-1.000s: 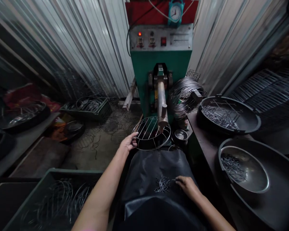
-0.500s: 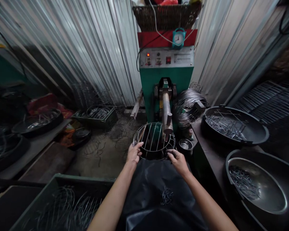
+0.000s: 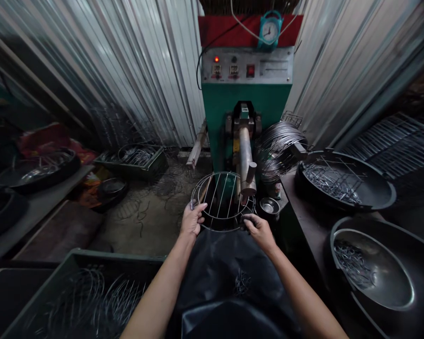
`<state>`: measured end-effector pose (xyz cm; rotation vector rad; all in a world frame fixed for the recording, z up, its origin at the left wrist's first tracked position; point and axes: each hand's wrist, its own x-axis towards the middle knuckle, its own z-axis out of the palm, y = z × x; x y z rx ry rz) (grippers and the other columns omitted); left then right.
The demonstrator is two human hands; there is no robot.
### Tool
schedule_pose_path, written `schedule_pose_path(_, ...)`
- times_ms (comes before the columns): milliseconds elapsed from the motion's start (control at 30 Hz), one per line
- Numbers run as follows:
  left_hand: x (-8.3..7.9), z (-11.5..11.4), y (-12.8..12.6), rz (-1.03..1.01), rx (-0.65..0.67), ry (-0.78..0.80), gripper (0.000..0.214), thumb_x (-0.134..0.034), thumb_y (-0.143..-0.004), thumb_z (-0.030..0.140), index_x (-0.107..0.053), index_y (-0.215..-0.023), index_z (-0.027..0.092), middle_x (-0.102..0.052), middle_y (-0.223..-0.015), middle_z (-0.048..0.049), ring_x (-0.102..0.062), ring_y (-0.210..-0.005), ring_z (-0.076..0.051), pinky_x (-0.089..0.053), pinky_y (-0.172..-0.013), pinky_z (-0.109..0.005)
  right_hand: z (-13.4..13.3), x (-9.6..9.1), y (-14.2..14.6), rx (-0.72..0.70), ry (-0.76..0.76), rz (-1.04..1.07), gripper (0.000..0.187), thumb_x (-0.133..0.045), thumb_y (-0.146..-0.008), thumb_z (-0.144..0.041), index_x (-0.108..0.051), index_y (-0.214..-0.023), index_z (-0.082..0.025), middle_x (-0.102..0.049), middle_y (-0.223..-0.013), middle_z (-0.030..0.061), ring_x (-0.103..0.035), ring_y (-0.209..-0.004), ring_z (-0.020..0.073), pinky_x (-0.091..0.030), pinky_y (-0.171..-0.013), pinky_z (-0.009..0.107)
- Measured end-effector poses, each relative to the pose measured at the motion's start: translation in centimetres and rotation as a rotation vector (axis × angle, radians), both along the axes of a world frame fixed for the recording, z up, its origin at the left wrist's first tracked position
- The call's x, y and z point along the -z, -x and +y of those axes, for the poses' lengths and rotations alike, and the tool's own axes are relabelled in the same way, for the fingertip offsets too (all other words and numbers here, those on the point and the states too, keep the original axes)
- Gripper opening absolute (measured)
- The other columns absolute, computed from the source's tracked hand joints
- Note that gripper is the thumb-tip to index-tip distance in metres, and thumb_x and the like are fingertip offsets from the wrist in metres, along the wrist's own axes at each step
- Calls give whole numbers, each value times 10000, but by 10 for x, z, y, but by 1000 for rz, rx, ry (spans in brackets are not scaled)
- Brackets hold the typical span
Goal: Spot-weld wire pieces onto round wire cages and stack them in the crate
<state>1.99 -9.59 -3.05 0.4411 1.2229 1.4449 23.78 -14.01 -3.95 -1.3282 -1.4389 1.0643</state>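
Note:
A round wire rack with parallel bars and a double ring is held level under the spot welder's electrode arm. My left hand is closed on the left side of its rim, thumb on top. At the near right of the rim, my right hand is closed in a pinch with darkened fingertips. Whatever sits between those fingertips is too small to make out. The arm's blunt lower end is over the rack's right edge. Several short bent wire pieces lie on the black apron over my lap.
The green machine carries a panel with a lit red lamp and a teal clock. A wire coil and a small metal bowl are right of it. Pans of wire parts stand right; a green crate of wire rings is lower left.
The view has tilted down and come slightly closer to the machine. Both hands keep their places at the rack, which stays under the electrode arm with little visible shift.

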Motion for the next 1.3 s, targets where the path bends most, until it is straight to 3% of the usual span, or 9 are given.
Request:
schedule_pose_path(333, 2, 2, -1, 12, 3, 8, 605, -788, -429, 230, -437, -922, 196, -403, -625, 95, -271, -406, 3, -167, -353, -115, 2, 6, 0, 22, -8, 85, 247, -532, -790, -375, -623, -896, -171, -661, -688, 26, -628, -595, 157, -458, -522, 235)
schedule_pose_path(767, -3, 12, -6, -11, 10, 55, 517, -810, -372, 256, -439, -724, 175, -325, -511, 120, -220, -378, 0, -128, -348, -136, 14, -8, -4, 40, -23, 92, 242, -549, -767, -376, -621, -865, -167, -633, -612, 3, -595, -537, 143, -460, -546, 247)
schedule_pose_path(933, -4, 14, -8, -12, 3, 90, 491, -818, -350, 248, -436, -648, 167, -337, -493, 109, -225, -362, 1, -110, -345, -151, 19, -16, -1, 21, 5, 117, 269, -550, -755, -404, -616, -855, -163, -655, -682, 20, -604, -537, 143, -476, -548, 257)
schedule_pose_path(1033, -6, 9, -4, 2, 16, 117, 486, -832, -363, 267, -446, -641, 165, -351, -502, 98, -239, -360, -3, -143, -334, -153, 7, -14, -7, 57, -12, 69, 298, -558, -750, -393, -624, -937, -170, -665, -705, 24, -622, -590, 158, -494, -589, 272)
schedule_pose_path(1133, -10, 9, 11, -6, 77, 197, 477, -788, -475, 462, -466, -670, 169, -399, -532, 69, -349, -378, -41, -293, -353, -181, -22, 3, -26, 105, -75, -107, 284, -555, -778, -347, -618, -1007, -192, -681, -848, 40, -636, -732, 172, -497, -696, 293)
schedule_pose_path(1200, -12, 17, 23, -25, 161, 260, 510, -682, -560, 614, -487, -709, 167, -466, -569, 32, -451, -421, -87, -390, -402, -230, -47, 21, -37, -10, -49, -323, 205, -547, -795, -280, -634, -958, -191, -678, -902, 49, -629, -820, 182, -483, -760, 301)
schedule_pose_path(1300, -12, 39, 35, 45, 197, 277, 503, -685, -581, 598, -500, -753, 163, -519, -605, 8, -508, -456, -105, -414, -437, -231, -77, 47, -36, -392, 69, -723, 180, -558, -776, -166, -652, -929, -166, -671, -921, 81, -614, -889, 205, -458, -812, 313)
